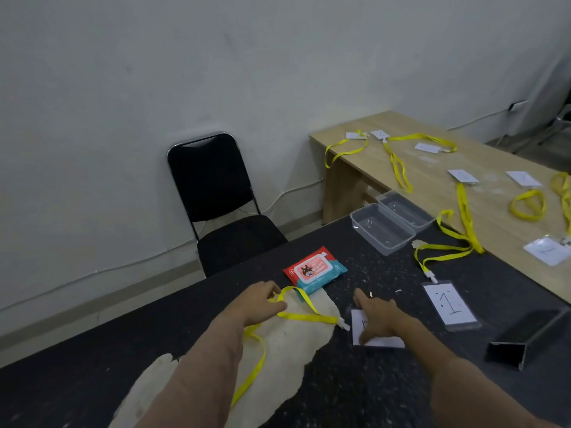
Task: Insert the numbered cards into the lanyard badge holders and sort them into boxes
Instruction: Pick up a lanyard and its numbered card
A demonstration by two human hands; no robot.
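Hands: left (262, 304) grips yellow lanyard (306, 316), right (375, 319) seemingly presses card (380, 341).

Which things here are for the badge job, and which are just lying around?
For the job:
yellow lanyard under the left hand
badge holder under the right hand
badge marked 1
two clear boxes
more lanyard badges on the wooden table

Just lying about:
wipes pack
black chair

Dark speckled table (92, 384) with wipes pack (315, 270), two clear boxes (382, 228), badge holder numbered 1 (450, 304), yellow lanyards (445, 254).
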